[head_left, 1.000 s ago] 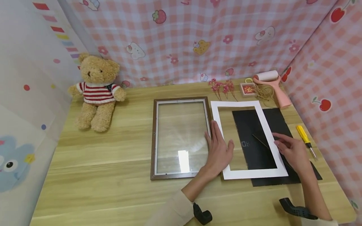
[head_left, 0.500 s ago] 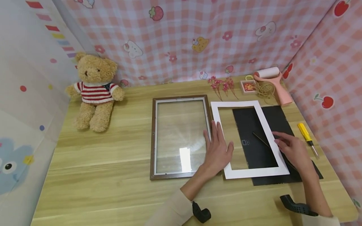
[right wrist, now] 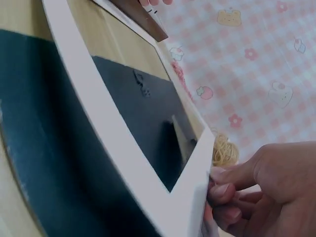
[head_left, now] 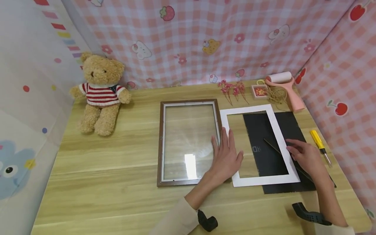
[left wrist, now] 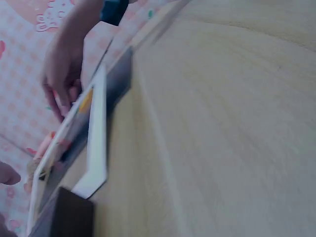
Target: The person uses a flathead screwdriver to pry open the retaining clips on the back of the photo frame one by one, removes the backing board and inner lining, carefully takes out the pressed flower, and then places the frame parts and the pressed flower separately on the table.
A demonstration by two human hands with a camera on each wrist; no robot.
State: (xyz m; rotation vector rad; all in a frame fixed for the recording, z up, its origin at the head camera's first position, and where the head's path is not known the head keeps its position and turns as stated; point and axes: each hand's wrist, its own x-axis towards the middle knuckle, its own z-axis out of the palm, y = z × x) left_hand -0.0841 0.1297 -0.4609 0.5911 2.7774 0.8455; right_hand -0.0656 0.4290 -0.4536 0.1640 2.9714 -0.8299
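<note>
A white picture mat [head_left: 264, 180] with a rectangular opening is partly over a black backing board [head_left: 289, 125]. Thumb and forefinger of my right hand [head_left: 306, 160] pinch the mat's right edge; the right wrist view shows its other fingers curled. My left hand [head_left: 225, 160] lies between the mat and a brown picture frame [head_left: 160, 147], fingers extended along the mat's left edge and touching the frame's right side. Clear glass [head_left: 188, 130] sits within the frame. A thin dark strip [head_left: 271, 145] shows on the backing board.
A yellow-handled screwdriver [head_left: 318, 140] lies at the right. Pink dried flowers [head_left: 233, 89], a small box [head_left: 259, 91], twine [head_left: 277, 94] and a pink lint roller [head_left: 290, 93] are along the back. A teddy bear [head_left: 101, 94] sits at the back left.
The mat's far left corner has shifted slightly nearer, and its left side looks a little more tilted. My left fingers have spread slightly. My right hand keeps its pinch.
</note>
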